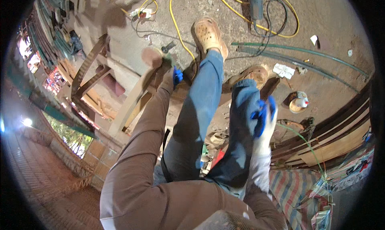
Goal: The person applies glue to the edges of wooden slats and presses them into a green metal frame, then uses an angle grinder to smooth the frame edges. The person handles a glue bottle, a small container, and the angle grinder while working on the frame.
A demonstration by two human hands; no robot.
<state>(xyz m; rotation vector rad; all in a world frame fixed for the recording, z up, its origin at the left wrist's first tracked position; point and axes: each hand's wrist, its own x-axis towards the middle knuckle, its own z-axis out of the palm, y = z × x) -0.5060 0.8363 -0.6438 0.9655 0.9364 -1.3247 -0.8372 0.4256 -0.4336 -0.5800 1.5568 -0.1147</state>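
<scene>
The person sits with legs stretched over a dusty concrete floor (329,25). The left hand (170,75), in a white and blue glove, is closed around a small grinder (158,57) with a round sanding disc, pressed on a curved wooden chair frame (132,97). The right hand (262,118), gloved the same way, rests on the right knee; fingers curl loosely and seem to hold nothing, though a grip there cannot be ruled out.

Handling, as a judgement: the grinder looks compact, rigid and fairly heavy for one hand, and the spinning disc makes the body behind it the only safe hold. The yellow cable (176,25) trails from it toward the far floor and could snag. The chair frame looks stiff, hard wood, awkward and bulky, best held by its long rails.

Containers: right of the chair frame, beyond the right knee, a small round tub (298,103) sits on the floor with a pale paste-like fill, contents unclear. A power strip (142,13) lies beyond the chair frame. Wood planks (341,138) stack far right of it.
</scene>
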